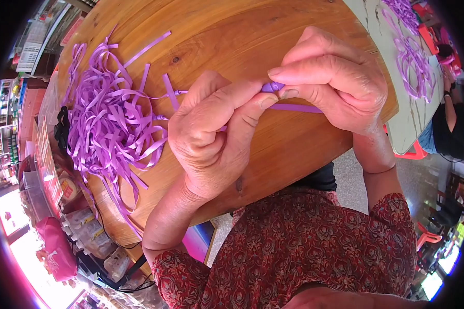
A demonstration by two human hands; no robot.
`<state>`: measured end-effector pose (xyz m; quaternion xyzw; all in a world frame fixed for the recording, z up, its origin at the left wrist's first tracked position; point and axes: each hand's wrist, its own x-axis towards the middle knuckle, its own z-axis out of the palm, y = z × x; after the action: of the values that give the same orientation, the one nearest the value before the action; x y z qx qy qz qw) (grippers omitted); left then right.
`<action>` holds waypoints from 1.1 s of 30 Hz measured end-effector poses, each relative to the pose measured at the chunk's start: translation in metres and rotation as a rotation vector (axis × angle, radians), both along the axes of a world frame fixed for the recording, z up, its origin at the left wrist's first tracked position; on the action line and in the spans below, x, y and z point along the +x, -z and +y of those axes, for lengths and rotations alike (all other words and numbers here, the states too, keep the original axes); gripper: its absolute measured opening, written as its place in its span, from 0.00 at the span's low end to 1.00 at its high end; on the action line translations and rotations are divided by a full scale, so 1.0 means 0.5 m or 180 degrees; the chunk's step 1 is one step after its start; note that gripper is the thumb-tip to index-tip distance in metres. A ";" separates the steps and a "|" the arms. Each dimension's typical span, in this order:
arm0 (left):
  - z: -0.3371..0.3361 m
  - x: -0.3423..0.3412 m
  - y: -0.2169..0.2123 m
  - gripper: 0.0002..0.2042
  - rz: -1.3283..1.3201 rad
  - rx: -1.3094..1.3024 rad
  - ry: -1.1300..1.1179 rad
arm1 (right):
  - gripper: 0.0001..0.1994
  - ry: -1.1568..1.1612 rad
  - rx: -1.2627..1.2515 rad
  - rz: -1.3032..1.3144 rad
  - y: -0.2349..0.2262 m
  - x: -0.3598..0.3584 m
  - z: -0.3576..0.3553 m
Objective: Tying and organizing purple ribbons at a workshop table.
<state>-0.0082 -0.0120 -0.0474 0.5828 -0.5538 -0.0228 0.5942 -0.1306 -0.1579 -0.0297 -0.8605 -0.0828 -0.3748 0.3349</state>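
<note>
Between the fingertips of both hands is a small folded piece of purple ribbon [272, 87]. My left hand [216, 126] pinches its left side with thumb and forefinger, the other fingers curled in. From the right, my right hand [335, 80] pinches the same piece, thumb below and forefinger above. A flat purple strip [296, 108] runs just below the fingertips toward the right palm. To the left of my left hand lies a loose, tangled heap of purple ribbons [113, 118], some with small knotted or folded ends near my wrist.
The wooden table [211, 41] spans beneath my hands. At its left edge stand clear plastic packages [90, 232] and a pink pouch [56, 250]. On the right, a white table [402, 126] bears more purple ribbon [415, 67], with another person [451, 123] beside it.
</note>
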 end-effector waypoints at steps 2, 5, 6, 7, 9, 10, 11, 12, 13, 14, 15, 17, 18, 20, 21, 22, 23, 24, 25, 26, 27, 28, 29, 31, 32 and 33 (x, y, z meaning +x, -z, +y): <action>0.001 -0.002 -0.004 0.09 -0.0001 0.0041 -0.0020 | 0.10 0.0017 -0.0021 0.0007 -0.002 0.000 0.001; 0.008 -0.006 -0.003 0.08 0.0058 0.0148 0.0001 | 0.11 0.0019 -0.0177 -0.0052 0.000 0.002 0.000; 0.010 -0.007 -0.002 0.08 0.0119 0.0203 0.0055 | 0.12 0.0003 -0.0393 -0.0174 -0.001 0.002 -0.002; 0.012 -0.008 -0.004 0.08 0.0125 0.0208 0.0051 | 0.12 -0.0011 -0.0607 -0.0296 -0.002 0.001 -0.004; 0.015 -0.006 -0.014 0.08 0.0088 0.0420 0.0175 | 0.13 -0.0012 -0.0713 -0.0319 -0.001 -0.003 -0.005; 0.017 -0.005 -0.019 0.08 0.0095 0.0435 0.0174 | 0.14 -0.0008 -0.0824 -0.0347 -0.001 -0.004 -0.004; 0.018 -0.004 -0.024 0.08 0.0087 0.0540 0.0214 | 0.14 -0.0009 -0.0808 -0.0340 -0.002 -0.005 -0.003; 0.019 -0.003 -0.027 0.07 0.0077 0.0640 0.0258 | 0.14 -0.0051 -0.0817 -0.0284 -0.005 -0.005 -0.001; 0.019 -0.001 -0.026 0.07 0.0083 0.0651 0.0261 | 0.14 -0.0094 -0.0825 -0.0229 -0.006 -0.006 -0.001; 0.019 0.002 -0.025 0.07 0.0131 0.0661 0.0370 | 0.14 -0.0093 -0.0814 -0.0224 -0.004 -0.005 0.000; 0.017 0.004 -0.023 0.06 0.0180 0.0667 0.0483 | 0.14 -0.0114 -0.0803 -0.0224 -0.002 -0.005 0.000; 0.018 0.003 -0.025 0.06 0.0445 0.0770 0.0553 | 0.14 -0.0134 -0.0787 -0.0219 -0.001 -0.005 -0.001; 0.017 0.002 -0.025 0.05 0.0705 0.0862 0.0630 | 0.13 -0.0156 -0.0798 -0.0224 -0.001 -0.005 -0.004; 0.013 0.005 -0.018 0.04 0.0918 0.0784 0.0733 | 0.13 -0.0165 -0.0818 -0.0221 0.000 -0.004 -0.007; 0.012 0.006 -0.018 0.04 0.1112 0.0701 0.0810 | 0.13 -0.0268 -0.0414 -0.0086 0.001 -0.001 -0.009; 0.012 0.005 -0.021 0.04 0.1100 0.0689 0.0817 | 0.12 -0.0370 -0.0014 0.0047 0.001 0.002 -0.011; 0.013 0.003 -0.024 0.04 0.1170 0.0792 0.0714 | 0.12 -0.0365 -0.0032 0.0038 0.005 0.003 -0.013; 0.013 0.002 -0.025 0.04 0.1241 0.0893 0.0614 | 0.12 -0.0403 0.0178 0.0043 0.013 0.005 -0.014; 0.012 0.003 -0.023 0.04 0.1230 0.0875 0.0622 | 0.12 -0.0442 0.0388 0.0048 0.017 0.005 -0.014; 0.010 0.004 -0.019 0.04 0.1117 0.0798 0.0606 | 0.12 -0.0437 0.0368 0.0040 0.017 0.005 -0.014; 0.012 0.005 -0.017 0.04 0.1007 0.0729 0.0579 | 0.13 -0.0407 0.0462 0.0062 0.016 0.004 -0.010; 0.015 0.003 -0.019 0.04 0.0999 0.0721 0.0576 | 0.13 -0.0377 0.0557 0.0085 0.016 0.002 -0.006; 0.017 0.001 -0.021 0.04 0.1058 0.0802 0.0522 | 0.13 -0.0381 0.0550 0.0079 0.016 0.000 0.000; 0.019 0.001 -0.022 0.04 0.1107 0.0872 0.0458 | 0.14 -0.0190 0.1275 0.0239 0.018 -0.004 0.010; 0.019 0.002 -0.019 0.05 0.1027 0.0788 0.0424 | 0.14 -0.0196 0.1268 0.0233 0.021 -0.001 0.010; 0.017 0.003 -0.015 0.05 0.0952 0.0701 0.0403 | 0.14 -0.0310 0.1355 0.0233 0.025 0.000 0.007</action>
<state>-0.0066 -0.0035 -0.0399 0.5984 -0.4891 -0.2069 0.5999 -0.1307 -0.1543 -0.0423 -0.7784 -0.0311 -0.3357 0.5295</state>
